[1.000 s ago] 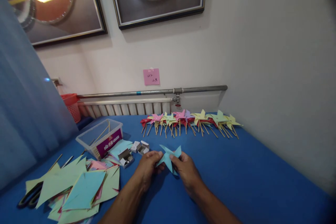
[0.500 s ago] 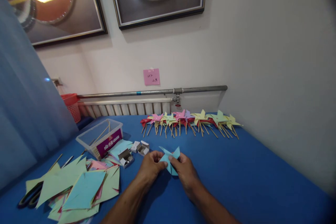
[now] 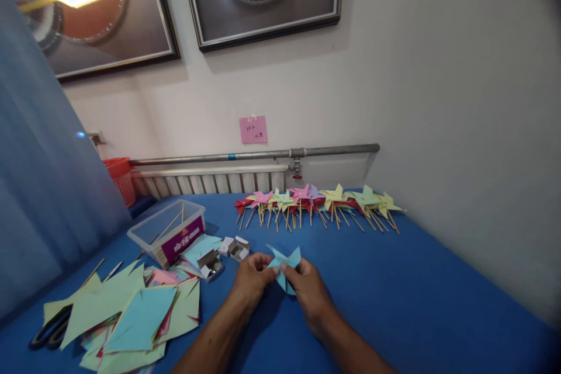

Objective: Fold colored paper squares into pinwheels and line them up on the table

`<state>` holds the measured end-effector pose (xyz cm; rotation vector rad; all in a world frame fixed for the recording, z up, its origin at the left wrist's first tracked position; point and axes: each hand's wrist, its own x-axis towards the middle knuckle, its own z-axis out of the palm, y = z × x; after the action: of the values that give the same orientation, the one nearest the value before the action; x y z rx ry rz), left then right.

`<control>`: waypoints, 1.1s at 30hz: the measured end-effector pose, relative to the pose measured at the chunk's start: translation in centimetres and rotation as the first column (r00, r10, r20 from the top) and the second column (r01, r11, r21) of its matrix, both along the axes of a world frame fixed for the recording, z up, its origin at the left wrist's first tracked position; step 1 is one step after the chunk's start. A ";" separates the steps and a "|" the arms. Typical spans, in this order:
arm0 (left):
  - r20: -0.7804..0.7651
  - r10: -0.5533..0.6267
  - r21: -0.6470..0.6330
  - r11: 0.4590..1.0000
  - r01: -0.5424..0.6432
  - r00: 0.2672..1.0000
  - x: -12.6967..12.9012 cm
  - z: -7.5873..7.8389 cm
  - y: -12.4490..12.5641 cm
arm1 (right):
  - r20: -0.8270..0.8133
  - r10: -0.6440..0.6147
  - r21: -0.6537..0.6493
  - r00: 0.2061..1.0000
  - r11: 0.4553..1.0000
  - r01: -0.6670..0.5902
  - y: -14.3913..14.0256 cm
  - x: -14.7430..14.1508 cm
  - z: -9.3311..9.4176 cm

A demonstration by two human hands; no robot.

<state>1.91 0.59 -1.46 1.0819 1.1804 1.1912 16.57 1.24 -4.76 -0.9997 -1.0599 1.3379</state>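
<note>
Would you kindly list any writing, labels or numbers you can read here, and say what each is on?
Pink sticky note on the wall: handwritten marks, too small to read.
Purple label on the clear plastic box: yellow print, too blurred to read.
Small white cardboard boxes: no legible print.
Nothing else bears text.

Layout, table top.
Paper pinwheel between left hand and right hand; small boxes just left-behind; cut paper sheets far left; finished pinwheels behind.

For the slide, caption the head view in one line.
Both hands, left hand and right hand, pinch a light-blue paper pinwheel above the blue table.
</note>
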 end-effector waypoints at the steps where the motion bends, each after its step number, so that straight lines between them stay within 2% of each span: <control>1: -0.006 0.003 -0.013 1.000 -0.003 1.000 -0.1 0.2 -0.1 | -0.020 -0.001 -0.014 1.000 1.000 0.001 0.0 0.1 0.0; 4: -0.010 0.015 -0.033 0.999 -0.015 1.000 -0.3 0.6 -0.3 | -0.075 0.008 -0.031 0.997 0.999 -0.010 0.0 0.2 0.3; 8: -0.019 -0.005 -0.033 0.999 0.005 1.000 -0.3 1.1 -0.5 | -0.055 0.015 -0.034 0.998 0.999 -0.017 -0.1 0.2 0.5; 17: 0.005 0.029 -0.050 0.998 -0.029 1.000 0.1 0.9 -0.7 | -0.063 0.037 -0.036 0.997 0.999 -0.039 -0.4 0.0 0.7; 22: 0.033 -0.006 -0.045 0.999 0.007 0.999 0.1 1.2 -0.8 | -0.114 0.084 -0.029 0.990 0.996 -0.088 -0.4 0.0 0.8; 28: 0.055 -0.005 -0.031 1.000 0.006 0.998 0.1 1.0 -0.7 | -0.075 0.102 -0.022 0.992 0.994 -0.104 -0.3 0.0 0.7; 33: 0.037 -0.003 0.026 1.000 0.002 0.999 -0.1 0.7 -0.3 | -0.011 0.059 -0.023 0.998 0.998 -0.059 -0.3 0.0 0.7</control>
<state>1.83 0.25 -0.75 1.0766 1.1376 1.2224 16.54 0.93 -4.06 -0.9841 -1.0750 1.4048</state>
